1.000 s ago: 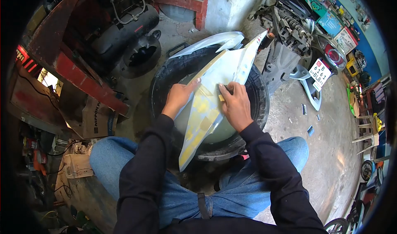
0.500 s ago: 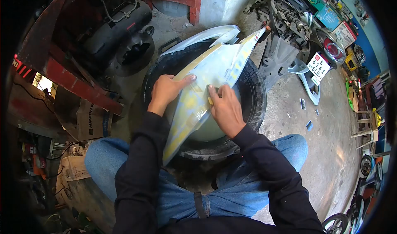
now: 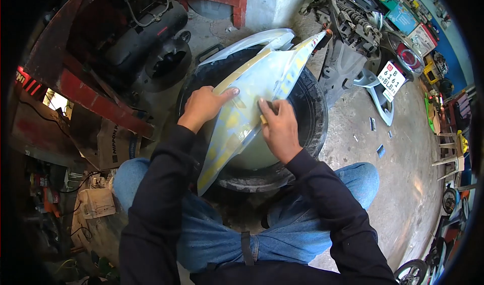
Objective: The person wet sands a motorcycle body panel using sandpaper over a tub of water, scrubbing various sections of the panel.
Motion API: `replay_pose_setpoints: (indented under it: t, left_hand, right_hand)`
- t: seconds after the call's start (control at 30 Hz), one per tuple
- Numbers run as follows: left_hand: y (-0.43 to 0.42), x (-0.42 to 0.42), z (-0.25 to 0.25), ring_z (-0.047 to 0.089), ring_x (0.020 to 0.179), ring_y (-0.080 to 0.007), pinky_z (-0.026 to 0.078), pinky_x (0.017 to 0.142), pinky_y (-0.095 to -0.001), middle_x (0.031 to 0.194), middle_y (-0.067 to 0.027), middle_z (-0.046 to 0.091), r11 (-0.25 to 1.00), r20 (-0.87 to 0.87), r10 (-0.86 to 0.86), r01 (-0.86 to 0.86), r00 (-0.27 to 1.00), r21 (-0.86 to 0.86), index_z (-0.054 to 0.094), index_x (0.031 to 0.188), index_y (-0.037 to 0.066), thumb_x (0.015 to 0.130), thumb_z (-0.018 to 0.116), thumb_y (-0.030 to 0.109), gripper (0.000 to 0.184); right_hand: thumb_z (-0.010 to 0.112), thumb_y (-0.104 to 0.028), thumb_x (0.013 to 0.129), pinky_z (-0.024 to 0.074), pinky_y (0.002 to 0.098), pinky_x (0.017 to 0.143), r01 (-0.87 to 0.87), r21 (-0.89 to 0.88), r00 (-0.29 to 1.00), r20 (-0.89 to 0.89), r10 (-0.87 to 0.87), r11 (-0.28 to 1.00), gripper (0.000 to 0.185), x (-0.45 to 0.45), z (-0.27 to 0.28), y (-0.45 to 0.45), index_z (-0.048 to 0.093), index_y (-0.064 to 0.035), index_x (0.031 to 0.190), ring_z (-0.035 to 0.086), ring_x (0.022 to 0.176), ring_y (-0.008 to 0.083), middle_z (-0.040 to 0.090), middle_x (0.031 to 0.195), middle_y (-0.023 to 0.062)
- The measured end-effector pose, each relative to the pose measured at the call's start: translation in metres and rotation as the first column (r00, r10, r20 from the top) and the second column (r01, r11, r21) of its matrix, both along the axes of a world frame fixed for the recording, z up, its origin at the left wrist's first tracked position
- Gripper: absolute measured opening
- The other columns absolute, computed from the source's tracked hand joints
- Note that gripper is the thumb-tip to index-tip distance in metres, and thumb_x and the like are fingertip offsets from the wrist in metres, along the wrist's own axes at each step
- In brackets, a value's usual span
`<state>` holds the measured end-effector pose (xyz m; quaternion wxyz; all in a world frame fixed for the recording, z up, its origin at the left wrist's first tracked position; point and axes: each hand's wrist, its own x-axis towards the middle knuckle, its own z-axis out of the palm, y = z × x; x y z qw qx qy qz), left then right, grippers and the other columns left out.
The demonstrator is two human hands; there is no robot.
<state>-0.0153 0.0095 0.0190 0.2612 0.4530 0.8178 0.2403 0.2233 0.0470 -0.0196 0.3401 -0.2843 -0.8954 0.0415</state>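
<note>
i have the pale panel (image 3: 247,91) slanting across the round black tub (image 3: 252,185), its near tip poking out past the near-left rim and its far tip past the far-right rim; whether it rests on the rim i cannot tell. yellow patches show on its face, mostly toward the near end.

the left hand (image 3: 204,104) is grasping the panel's left edge, thumb laid flat on the upper face, the other fingertips hidden from me. the right hand (image 3: 280,129) is pinching a small block (image 3: 263,119) at the panel's right side, near mid-length (only a yellowish bit of it peeks out under the fingers, so i can't make out its full shape).

below the panel i see cloudy liquid (image 3: 252,156) in the tub. a second pale panel (image 3: 239,47) lies by the tub's far rim. off past the right rim, on the concrete floor (image 3: 348,134), i get a number plate (image 3: 391,79) just beside a red tail light (image 3: 409,58).
</note>
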Motion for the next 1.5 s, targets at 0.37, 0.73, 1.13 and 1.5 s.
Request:
replay_pose_setpoints:
  t: [0.37, 0.73, 1.13, 1.5]
  left_hand:
    - [0.004, -0.016, -0.019, 0.072, 0.102, -0.0406, 0.054, 0.091, -0.046, 0.106, -0.0309, 0.073, 0.999, 0.126, -0.031, 0.03, 0.992, 0.01, 0.071, 0.109, -0.012, 0.082, 0.069, 0.075, 0.091]
    - [0.002, -0.014, -0.01, 0.072, 0.1, -0.0406, 0.054, 0.09, -0.0465, 0.104, -0.0296, 0.073, 0.999, 0.11, -0.048, 0.047, 0.993, 0.006, 0.071, 0.108, -0.011, 0.082, 0.069, 0.075, 0.09]
    - [0.003, -0.012, -0.016, 0.072, 0.099, -0.0383, 0.054, 0.09, -0.0451, 0.103, -0.0282, 0.073, 0.999, 0.059, -0.031, 0.029, 0.998, 0.023, 0.072, 0.107, -0.011, 0.083, 0.068, 0.075, 0.089]
    - [0.002, -0.004, -0.006, 0.073, 0.1, -0.0406, 0.055, 0.091, -0.046, 0.105, -0.0297, 0.073, 1.0, -0.014, -0.023, 0.023, 1.0, -0.009, 0.072, 0.109, -0.011, 0.075, 0.07, 0.08, 0.097]
  right_hand:
    - [0.063, 0.008, 0.08, 0.0503, 0.041, 0.095, -0.031, -0.245, 0.979, -0.202, -0.02, 0.969, 0.055, 0.003, 0.015, 0.018, 0.068, -0.0077, 0.133, 0.061, 0.107, 0.036, 0.055, 0.116, 0.0193]
    - [0.058, -0.004, 0.093, 0.0459, 0.0431, 0.105, -0.221, -0.397, 0.917, -0.394, 0.052, 0.891, 0.038, -0.001, 0.003, 0.019, 0.068, -0.0061, 0.13, 0.056, 0.125, 0.0383, 0.06, 0.129, 0.0204]
    - [0.062, -0.003, 0.089, 0.0449, 0.0392, 0.105, -0.178, -0.472, 0.951, -0.308, 0.027, 0.864, 0.041, 0.002, 0.029, 0.021, 0.068, -0.0001, 0.129, 0.053, 0.125, 0.0342, 0.049, 0.137, 0.0204]
    - [0.072, 0.0, 0.078, 0.0517, 0.0486, 0.088, 0.07, -0.127, 0.982, 0.184, -0.046, 0.989, 0.069, 0.005, -0.006, -0.018, 0.055, -0.0075, 0.145, 0.061, 0.106, 0.0416, 0.056, 0.116, 0.0211]
